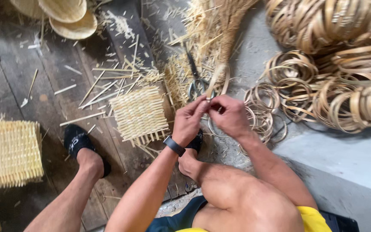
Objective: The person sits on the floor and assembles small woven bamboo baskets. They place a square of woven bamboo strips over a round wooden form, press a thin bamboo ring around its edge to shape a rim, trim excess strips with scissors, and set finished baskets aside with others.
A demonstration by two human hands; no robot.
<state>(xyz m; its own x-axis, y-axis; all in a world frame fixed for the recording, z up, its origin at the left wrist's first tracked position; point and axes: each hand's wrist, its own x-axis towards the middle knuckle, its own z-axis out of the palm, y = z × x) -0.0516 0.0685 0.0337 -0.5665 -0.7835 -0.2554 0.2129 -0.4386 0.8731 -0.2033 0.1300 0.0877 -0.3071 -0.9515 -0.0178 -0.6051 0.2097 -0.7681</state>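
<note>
Wooden plank floor (pixel 56 86), dusty, littered with cane offcuts. Stacked woven mats (pixel 7 152) at 9 o'clock, shallow baskets (pixel 67 15) at 11. Small woven mat (pixel 139 114) just left of centre. Left hand (pixel 188 122) and right hand (pixel 229 116) both pinched shut on a thin cane strip (pixel 213 81) at centre, over scissors (pixel 196 79). Cane hoops (pixel 336 64) piled at 2 o'clock; grey concrete ledge (pixel 344 159) at 4.
</note>
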